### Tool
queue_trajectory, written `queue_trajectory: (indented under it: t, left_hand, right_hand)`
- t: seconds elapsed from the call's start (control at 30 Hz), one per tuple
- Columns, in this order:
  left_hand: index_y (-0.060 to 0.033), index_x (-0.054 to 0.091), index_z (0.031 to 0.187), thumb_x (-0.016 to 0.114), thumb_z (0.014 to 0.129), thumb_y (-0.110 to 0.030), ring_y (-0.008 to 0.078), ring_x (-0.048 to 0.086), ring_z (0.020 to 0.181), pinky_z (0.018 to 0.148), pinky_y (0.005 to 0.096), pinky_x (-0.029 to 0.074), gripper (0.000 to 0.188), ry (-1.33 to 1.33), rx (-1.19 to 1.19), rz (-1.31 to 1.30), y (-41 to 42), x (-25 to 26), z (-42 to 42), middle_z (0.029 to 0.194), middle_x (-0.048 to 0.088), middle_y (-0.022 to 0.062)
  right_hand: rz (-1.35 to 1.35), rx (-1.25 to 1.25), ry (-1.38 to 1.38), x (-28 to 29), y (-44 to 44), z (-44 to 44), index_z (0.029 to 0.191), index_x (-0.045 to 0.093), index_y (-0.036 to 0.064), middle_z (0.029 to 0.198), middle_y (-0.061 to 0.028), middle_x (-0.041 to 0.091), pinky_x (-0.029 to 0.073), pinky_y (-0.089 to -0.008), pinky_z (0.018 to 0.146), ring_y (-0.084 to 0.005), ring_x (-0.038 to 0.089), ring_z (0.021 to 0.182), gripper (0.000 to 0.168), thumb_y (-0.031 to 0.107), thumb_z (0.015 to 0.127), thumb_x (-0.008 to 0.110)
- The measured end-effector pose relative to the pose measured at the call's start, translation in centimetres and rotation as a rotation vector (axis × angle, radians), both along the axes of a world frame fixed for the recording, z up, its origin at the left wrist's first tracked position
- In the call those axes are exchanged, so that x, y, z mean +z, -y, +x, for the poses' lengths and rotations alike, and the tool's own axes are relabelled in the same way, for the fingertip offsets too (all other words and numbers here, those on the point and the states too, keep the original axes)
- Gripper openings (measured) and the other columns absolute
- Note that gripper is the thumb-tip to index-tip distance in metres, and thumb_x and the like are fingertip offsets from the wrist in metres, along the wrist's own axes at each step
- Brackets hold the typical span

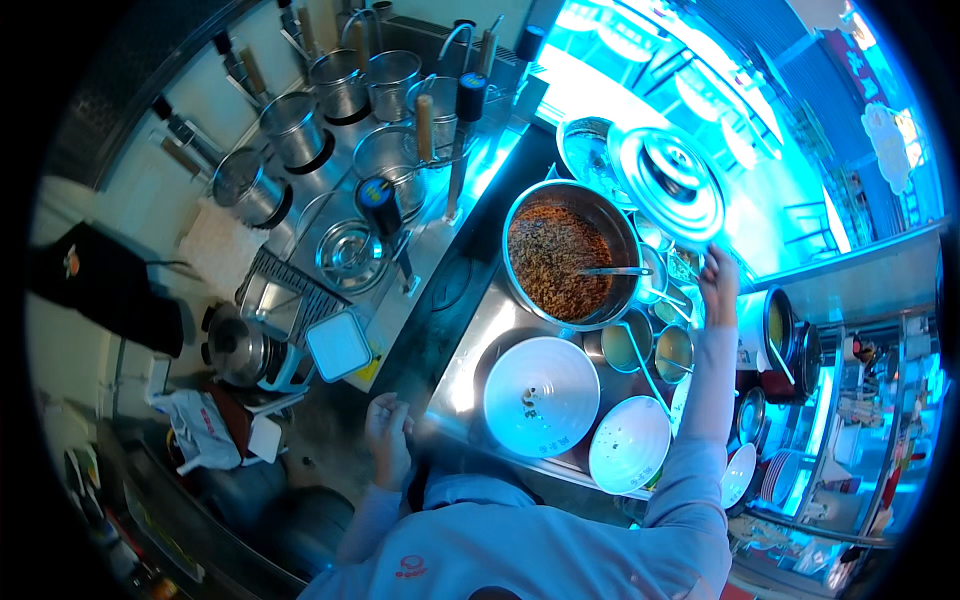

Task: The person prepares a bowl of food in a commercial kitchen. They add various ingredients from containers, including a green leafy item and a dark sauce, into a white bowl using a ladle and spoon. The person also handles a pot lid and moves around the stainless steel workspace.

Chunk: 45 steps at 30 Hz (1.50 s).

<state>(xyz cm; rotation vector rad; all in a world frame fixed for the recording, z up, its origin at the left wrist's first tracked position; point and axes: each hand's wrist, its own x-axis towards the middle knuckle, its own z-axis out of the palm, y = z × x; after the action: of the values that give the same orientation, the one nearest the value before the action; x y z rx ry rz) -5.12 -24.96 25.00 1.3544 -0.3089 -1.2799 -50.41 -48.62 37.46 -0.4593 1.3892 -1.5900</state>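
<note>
My right hand [718, 285] is stretched out over small containers of toppings, near the lower rim of a round steel lid [670, 186]; whether its fingers hold anything is not plain. My left hand [388, 431] hangs beside the counter's near left corner, fingers curled, touching nothing that I can see. A large steel pot [559, 259] of brown minced food stands ahead, with a metal ladle [615, 271] resting in it. Closer to me are a large white bowl [541, 397] with a few bits of food inside and a smaller white bowl [630, 444] with green flecks.
Two metal pots [626, 346] with yellowish contents stand right of the large bowl. Noodle strainer baskets [292, 135] with upright handles fill the cooker at the upper left. A white square container [338, 346] sits at its near edge. A deep pot [777, 322] and shelves are at the right.
</note>
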Motion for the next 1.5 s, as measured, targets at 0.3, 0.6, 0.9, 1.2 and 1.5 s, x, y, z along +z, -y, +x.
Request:
queue_trajectory:
  t: [0.3,0.6,0.9,1.2,1.5]
  left_hand:
    - [-0.001,0.046,0.095,0.051,0.078,0.0,0.0066,0.046,0.059,0.05,0.018,0.037,0.017,0.035,-0.06,-0.119,-4.9,1.1,-5.7,0.076,0.05,0.0039]
    - [-0.0017,0.053,0.095,0.059,0.075,-0.005,0.0088,0.053,0.065,0.057,0.0197,0.042,0.021,0.627,-0.137,-0.445,-7.0,8.1,-5.7,0.079,0.053,0.005]
    - [-0.006,0.054,0.092,0.063,0.068,-0.017,0.0288,0.055,0.08,0.071,0.0367,0.044,0.028,1.287,-0.17,0.097,-10.8,5.2,3.3,0.079,0.053,0.0143]
    - [-0.0044,0.062,0.079,0.066,0.06,-0.013,0.0267,0.057,0.066,0.061,0.0317,0.046,0.021,1.03,0.377,0.36,-24.4,-2.0,14.0,0.071,0.057,0.012]
    - [-0.0026,0.062,0.083,0.066,0.062,-0.01,0.0153,0.058,0.065,0.06,0.0252,0.046,0.022,0.456,0.593,0.482,-40.0,-7.6,12.2,0.074,0.06,0.0069]
  right_hand:
    - [0.069,0.227,-0.018,-0.3,-13.3,1.2,0.066,0.044,0.009,0.045,0.0032,0.037,0.02,-0.017,0.029,-0.0043,0.031,0.033,0.017,0.012,0.08,0.054]
    - [0.14,0.586,-0.148,-1.7,-23.8,9.9,0.065,0.05,0.005,0.039,0.0028,0.036,0.018,-0.0189,0.027,-0.005,0.026,0.028,0.016,0.011,0.078,0.056]
    - [0.272,1.134,-0.027,-9.0,-31.3,25.3,0.063,0.049,0.006,0.043,0.003,0.038,0.017,-0.0187,0.032,-0.0048,0.027,0.032,0.016,0.006,0.079,0.053]
    - [0.257,1.631,-0.182,-19.1,-34.5,41.3,0.062,0.048,0.005,0.049,0.003,0.04,0.023,-0.019,0.036,-0.0032,0.035,0.04,0.02,0.008,0.081,0.052]
    - [0.273,2.035,-0.047,-34.1,-41.8,61.2,0.07,0.057,0.002,0.053,0.001,0.046,0.03,-0.0216,0.04,-0.0057,0.038,0.044,0.01,0.008,0.078,0.055]
